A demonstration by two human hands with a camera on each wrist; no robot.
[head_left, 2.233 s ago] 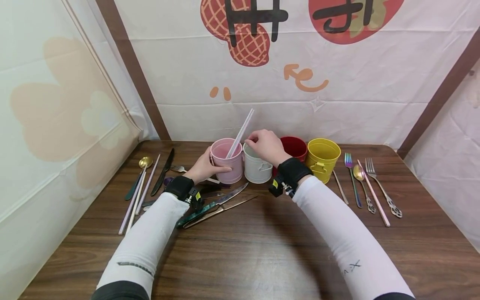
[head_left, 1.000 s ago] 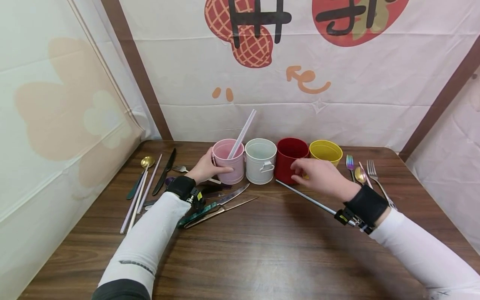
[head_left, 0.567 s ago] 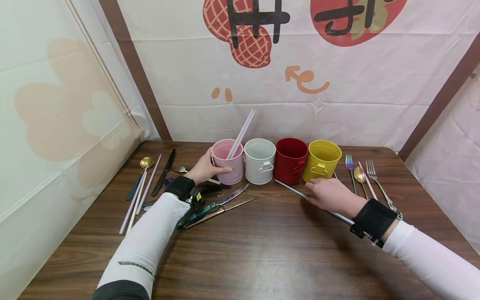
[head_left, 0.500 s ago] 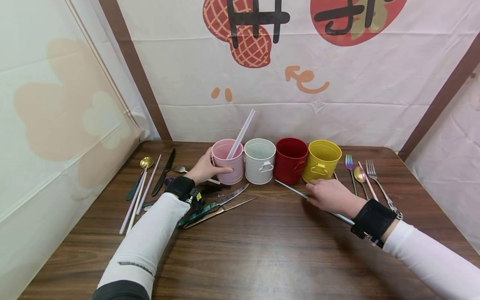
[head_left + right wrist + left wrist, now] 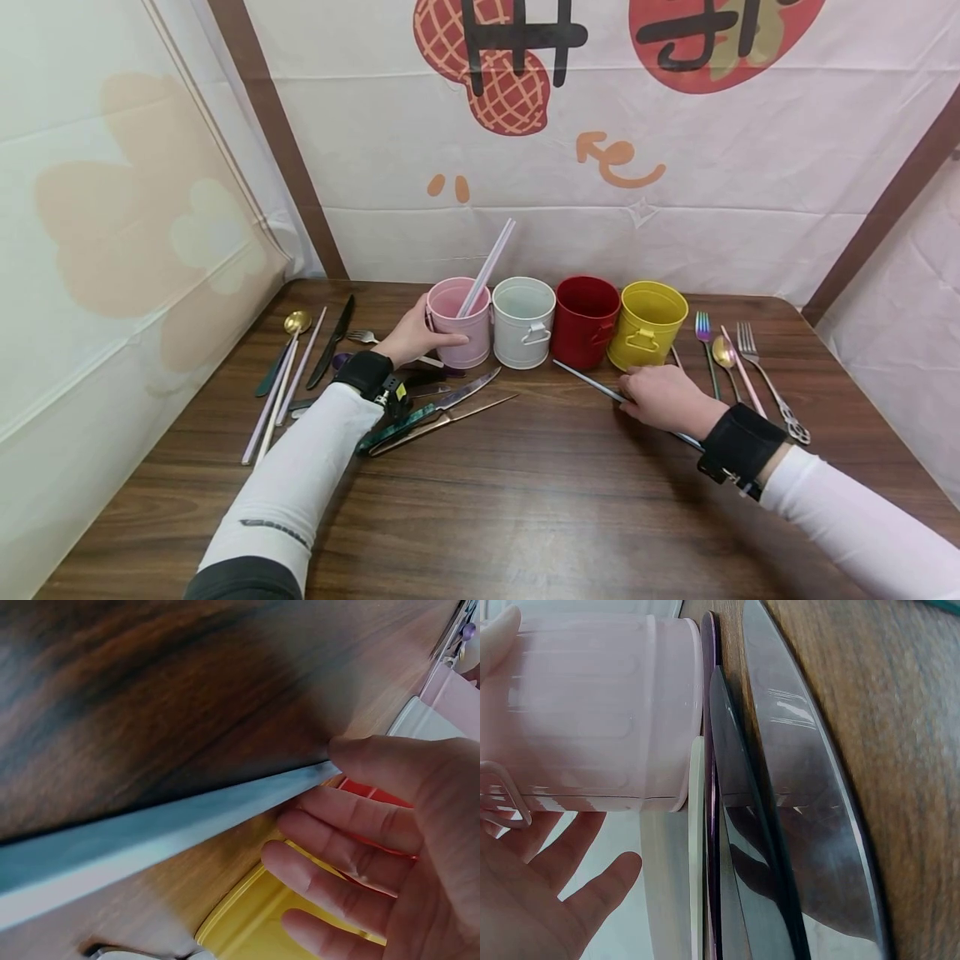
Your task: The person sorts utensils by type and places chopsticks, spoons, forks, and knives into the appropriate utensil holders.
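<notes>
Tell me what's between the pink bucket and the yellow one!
In the head view, the white bucket and the red bucket stand side by side between the pink bucket and the yellow bucket.

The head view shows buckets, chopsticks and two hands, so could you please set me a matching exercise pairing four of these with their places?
1. Pale chopsticks
2. Red bucket
3. Left hand
4. Right hand

A. Between the white bucket and yellow bucket
B. At the bluish stick
C. Leaning inside the pink bucket
D. Holding a bucket's side

Pairs: 1-C, 2-A, 3-D, 4-B
</notes>
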